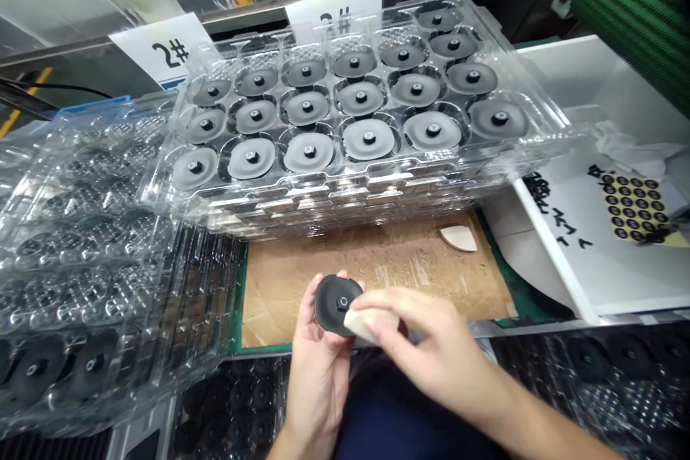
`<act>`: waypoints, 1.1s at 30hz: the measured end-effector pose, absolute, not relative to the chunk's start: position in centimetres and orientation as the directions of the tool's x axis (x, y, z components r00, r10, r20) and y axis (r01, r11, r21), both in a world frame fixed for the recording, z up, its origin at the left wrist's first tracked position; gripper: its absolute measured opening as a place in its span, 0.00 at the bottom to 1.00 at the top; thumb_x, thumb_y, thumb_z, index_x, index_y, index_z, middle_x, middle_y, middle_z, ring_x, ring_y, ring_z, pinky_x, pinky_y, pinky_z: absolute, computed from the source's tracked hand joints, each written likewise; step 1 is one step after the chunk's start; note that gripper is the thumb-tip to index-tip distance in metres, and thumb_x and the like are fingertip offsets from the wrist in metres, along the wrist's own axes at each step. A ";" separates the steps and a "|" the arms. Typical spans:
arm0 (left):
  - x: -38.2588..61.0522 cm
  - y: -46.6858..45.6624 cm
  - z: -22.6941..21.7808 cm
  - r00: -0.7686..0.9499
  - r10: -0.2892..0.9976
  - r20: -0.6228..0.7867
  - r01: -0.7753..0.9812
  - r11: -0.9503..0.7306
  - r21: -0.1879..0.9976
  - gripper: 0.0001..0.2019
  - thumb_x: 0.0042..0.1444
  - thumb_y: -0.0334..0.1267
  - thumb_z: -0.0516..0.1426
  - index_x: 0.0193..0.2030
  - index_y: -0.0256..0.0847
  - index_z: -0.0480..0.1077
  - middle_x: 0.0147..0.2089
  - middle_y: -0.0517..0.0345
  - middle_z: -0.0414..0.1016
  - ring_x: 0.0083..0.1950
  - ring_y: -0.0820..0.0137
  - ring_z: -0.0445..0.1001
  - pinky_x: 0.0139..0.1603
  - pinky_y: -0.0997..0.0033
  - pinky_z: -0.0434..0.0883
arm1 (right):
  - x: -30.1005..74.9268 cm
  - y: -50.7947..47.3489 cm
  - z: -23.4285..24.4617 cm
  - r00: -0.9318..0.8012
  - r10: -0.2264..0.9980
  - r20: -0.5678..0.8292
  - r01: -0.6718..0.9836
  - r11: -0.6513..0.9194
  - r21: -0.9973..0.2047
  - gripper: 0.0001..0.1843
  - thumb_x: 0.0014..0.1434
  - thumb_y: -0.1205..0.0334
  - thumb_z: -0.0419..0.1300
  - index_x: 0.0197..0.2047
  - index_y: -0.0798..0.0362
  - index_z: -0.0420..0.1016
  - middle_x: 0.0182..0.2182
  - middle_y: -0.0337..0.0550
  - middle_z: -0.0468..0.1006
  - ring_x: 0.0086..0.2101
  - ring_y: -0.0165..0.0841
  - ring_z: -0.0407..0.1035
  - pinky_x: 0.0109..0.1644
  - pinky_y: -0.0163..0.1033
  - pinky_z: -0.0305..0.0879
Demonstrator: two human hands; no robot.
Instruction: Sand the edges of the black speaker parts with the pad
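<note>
Both bare forearms reach out over dark blue clothing at the person's lap, so close under the camera that they fill the lower middle. Between the hands is a round black disc, held just above the near part of the desk, its raised hub turned up. The left hand is closed around it, fingertips showing over the far rim and the palm beneath. The right hand pinches a cream pad between thumb and fingers and holds it against the disc's right side, beside the hub. The two hands are close together.

Under them a worn cardboard sheet lies on a green mat, with a pale curved piece near its far right corner. Just beyond stands a stack of clear trays, its top cups holding rows of similar discs. Two paper signs marked "2#" stand behind it. More clear trays are piled to the left. On the right, a white bin holds small black bits and a sheet of round black stickers; a green ribbed roll slants above it.
</note>
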State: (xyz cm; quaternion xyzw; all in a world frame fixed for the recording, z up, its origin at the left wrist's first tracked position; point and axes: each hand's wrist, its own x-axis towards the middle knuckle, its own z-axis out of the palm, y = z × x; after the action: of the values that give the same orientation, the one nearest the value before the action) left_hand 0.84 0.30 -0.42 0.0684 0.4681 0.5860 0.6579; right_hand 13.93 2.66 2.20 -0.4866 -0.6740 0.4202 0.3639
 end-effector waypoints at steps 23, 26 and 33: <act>0.7 0.7 -0.8 -0.118 0.828 -0.548 -0.712 0.314 0.628 0.23 0.42 0.33 0.68 0.47 0.53 0.73 0.49 0.58 0.78 0.46 0.67 0.77 0.44 0.75 0.74 | 14.2 2.9 2.5 -0.283 0.955 0.084 0.344 0.183 -0.921 0.09 0.61 0.68 0.55 0.42 0.53 0.76 0.36 0.39 0.82 0.35 0.29 0.76 0.40 0.32 0.71; 0.7 0.5 -0.8 -0.130 0.828 -0.545 -0.703 0.311 0.640 0.24 0.40 0.34 0.69 0.47 0.50 0.73 0.50 0.56 0.78 0.47 0.68 0.76 0.45 0.75 0.73 | 14.1 2.8 2.7 -0.236 0.969 0.079 0.415 0.174 -0.893 0.10 0.61 0.69 0.55 0.41 0.53 0.76 0.37 0.40 0.82 0.36 0.31 0.75 0.40 0.33 0.71; 0.8 0.7 -1.3 -0.168 0.810 -0.562 -0.683 0.316 0.659 0.24 0.44 0.38 0.67 0.50 0.49 0.71 0.53 0.54 0.75 0.54 0.64 0.73 0.50 0.72 0.71 | 15.3 4.5 -2.1 -0.127 0.989 -0.081 0.495 -0.008 -0.869 0.13 0.60 0.60 0.54 0.42 0.51 0.78 0.41 0.43 0.81 0.42 0.36 0.75 0.47 0.40 0.70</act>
State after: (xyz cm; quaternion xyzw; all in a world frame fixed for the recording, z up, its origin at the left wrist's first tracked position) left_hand 0.85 0.67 -1.33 0.0642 0.4960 0.5814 0.6418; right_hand 15.26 4.45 -2.07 -0.5851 -0.6340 0.4020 0.3068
